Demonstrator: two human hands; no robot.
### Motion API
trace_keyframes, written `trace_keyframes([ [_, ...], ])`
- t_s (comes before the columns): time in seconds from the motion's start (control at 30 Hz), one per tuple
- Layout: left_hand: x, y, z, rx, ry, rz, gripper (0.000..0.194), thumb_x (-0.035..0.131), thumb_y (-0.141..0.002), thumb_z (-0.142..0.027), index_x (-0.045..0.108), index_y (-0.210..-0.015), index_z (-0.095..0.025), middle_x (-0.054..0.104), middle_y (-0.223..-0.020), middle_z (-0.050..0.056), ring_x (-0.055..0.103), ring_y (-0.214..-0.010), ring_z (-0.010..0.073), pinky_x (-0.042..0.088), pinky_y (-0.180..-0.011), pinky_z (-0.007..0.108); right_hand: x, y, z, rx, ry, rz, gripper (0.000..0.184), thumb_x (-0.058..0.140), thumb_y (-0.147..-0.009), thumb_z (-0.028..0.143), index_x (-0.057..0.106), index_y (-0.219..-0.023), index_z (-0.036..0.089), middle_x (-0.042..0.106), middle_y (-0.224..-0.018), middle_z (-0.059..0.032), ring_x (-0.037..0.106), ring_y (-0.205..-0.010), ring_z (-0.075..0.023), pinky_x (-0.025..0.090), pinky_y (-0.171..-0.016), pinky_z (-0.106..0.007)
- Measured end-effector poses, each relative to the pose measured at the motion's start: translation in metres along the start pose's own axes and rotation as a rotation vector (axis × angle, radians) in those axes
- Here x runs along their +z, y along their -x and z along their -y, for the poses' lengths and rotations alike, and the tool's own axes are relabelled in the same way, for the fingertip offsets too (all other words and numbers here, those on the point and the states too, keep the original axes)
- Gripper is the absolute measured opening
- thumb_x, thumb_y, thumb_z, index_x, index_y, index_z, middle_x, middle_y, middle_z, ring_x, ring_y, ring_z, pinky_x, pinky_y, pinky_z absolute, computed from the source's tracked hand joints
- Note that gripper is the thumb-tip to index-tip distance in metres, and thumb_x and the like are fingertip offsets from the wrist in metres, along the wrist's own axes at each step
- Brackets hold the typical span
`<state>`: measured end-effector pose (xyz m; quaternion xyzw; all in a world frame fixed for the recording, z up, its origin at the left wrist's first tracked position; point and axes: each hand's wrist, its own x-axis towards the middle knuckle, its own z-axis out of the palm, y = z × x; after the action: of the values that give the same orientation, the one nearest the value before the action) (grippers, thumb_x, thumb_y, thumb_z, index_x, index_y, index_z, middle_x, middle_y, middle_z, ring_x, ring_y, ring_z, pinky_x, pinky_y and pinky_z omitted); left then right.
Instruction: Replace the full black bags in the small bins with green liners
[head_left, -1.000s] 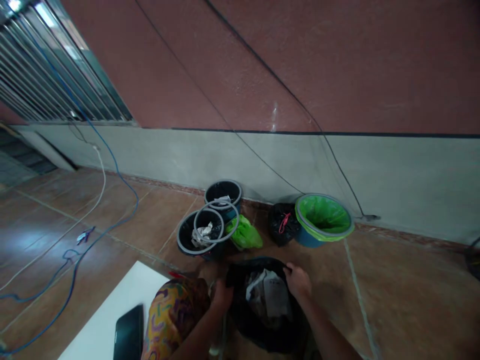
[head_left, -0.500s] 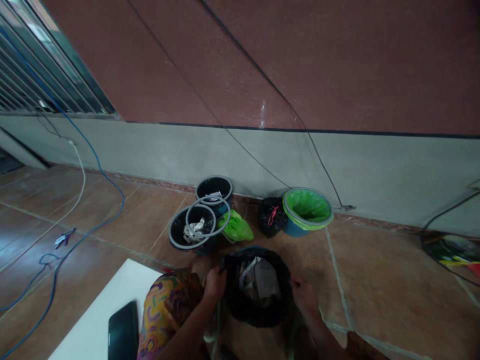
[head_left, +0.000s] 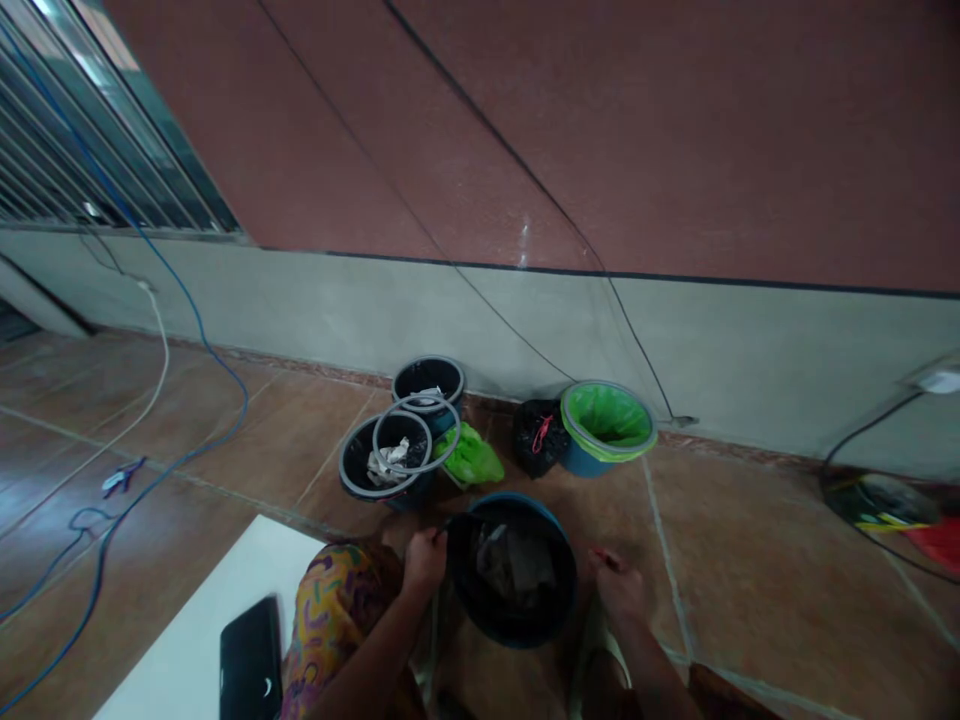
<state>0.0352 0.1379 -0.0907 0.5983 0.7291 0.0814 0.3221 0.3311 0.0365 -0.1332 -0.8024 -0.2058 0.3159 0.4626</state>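
A round blue plastic bucket (head_left: 514, 503) lined with a black plastic bag (head_left: 469, 585) and holding crumpled paper (head_left: 514, 562) sits at the bottom centre of the frame. The left hand (head_left: 424, 562) pinches the bag's edge at the rim; the right hand (head_left: 619, 587) is just beside the bucket, its grip impossible to tell.

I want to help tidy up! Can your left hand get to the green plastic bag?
Probably yes. The left hand is close to the green plastic bag, and only floor tile seems to lie between them; the blue bucket sits to the side.
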Motion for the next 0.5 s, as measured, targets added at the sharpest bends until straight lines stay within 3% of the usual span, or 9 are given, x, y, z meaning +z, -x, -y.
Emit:
trace_keyframes([
  [0.17,-0.014,0.005,-0.008,0.056,-0.092,0.059,0.034,0.044,-0.096,-0.025,0.070,-0.076,-0.015,0.070,-0.071,0.006,0.063,-0.070,0.0142,0.034,-0.063,0.024,-0.002,-0.005,0.007,-0.106,-0.108,0.132,0.046,0.065,-0.069,0.058,0.073,-0.087,0.016,0.069,-0.064,-0.0027,0.063,-0.061,-0.0191,0.048,-0.059,-0.029],
  [0.5,-0.036,0.020,-0.042,0.182,-0.110,0.074,0.030,0.048,-0.092,-0.028,0.071,-0.076,-0.018,0.073,-0.077,0.005,0.065,-0.075,0.0152,0.035,-0.065,0.024,0.003,0.019,0.062,-0.201,0.098,0.256,0.042,0.056,-0.076,0.057,0.071,-0.084,0.019,0.070,-0.068,-0.0043,0.065,-0.067,-0.0220,0.047,-0.066,-0.033],
])
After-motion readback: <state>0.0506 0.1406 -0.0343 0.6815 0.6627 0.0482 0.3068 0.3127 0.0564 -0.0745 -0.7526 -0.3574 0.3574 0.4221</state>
